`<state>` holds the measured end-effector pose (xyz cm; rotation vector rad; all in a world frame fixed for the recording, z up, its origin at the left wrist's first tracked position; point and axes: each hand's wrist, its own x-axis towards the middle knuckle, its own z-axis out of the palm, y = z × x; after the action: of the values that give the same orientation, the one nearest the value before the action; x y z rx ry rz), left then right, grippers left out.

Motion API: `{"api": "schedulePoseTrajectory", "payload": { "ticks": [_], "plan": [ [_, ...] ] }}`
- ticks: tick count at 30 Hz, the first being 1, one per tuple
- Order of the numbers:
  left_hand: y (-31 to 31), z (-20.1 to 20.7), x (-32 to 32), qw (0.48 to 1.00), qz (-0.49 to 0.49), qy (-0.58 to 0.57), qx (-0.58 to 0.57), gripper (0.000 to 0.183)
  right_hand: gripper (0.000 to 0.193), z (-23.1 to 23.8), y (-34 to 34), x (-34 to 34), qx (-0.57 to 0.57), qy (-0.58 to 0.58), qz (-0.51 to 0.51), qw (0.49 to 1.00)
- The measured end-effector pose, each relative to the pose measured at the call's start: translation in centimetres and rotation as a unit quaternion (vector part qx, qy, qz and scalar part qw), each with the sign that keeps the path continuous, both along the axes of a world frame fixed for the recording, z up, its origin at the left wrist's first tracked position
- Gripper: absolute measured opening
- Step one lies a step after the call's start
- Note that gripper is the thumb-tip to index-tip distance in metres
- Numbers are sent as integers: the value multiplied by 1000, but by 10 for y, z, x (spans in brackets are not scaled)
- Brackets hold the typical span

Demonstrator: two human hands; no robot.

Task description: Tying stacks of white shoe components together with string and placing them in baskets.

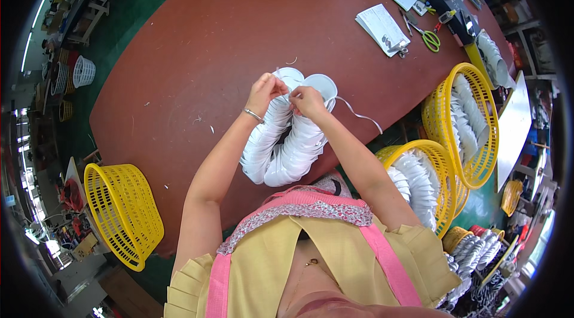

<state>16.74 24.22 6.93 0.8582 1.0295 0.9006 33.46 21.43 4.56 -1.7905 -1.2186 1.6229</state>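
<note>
A bundle of white, ribbed, cone-like pieces [257, 153], nested into a long stack, lies on the table bent into a U. Its two round, flat ends [321, 86] point away from me, side by side. My left hand [266, 92], with a bracelet on the wrist, is closed in a pinch over the left end. Between the ends, my right hand [307, 101] is pinched too, its fingertips close to the left ones. Both seem to grip a thin white strip [363, 116], whose loose tail trails right across the table; the fingers hide most of the part they hold.
Yellow baskets [442, 165] holding similar white stacks stand at the table's right edge. Another yellow basket [128, 210] is at the left. On the brown table [179, 55], green-handled scissors [430, 41] and a clipped paper pad [382, 29] lie far right, beside scattered scraps.
</note>
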Motion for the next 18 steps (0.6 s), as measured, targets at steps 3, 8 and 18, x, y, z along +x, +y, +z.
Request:
{"api": "schedulePoseTrajectory", "payload": {
  "ticks": [3,8,18],
  "plan": [
    [6,2,10,987,-104,28,121,24,18,-16,-12,0,225,-87,95,966],
    [-9,19,19,914,-216,198,280,37,20,-17,-14,9,137,-25,66,988],
    [-30,-10,-22,718,-246,542,360,33,17,-19,-7,16,57,115,56,990]
  ]
}}
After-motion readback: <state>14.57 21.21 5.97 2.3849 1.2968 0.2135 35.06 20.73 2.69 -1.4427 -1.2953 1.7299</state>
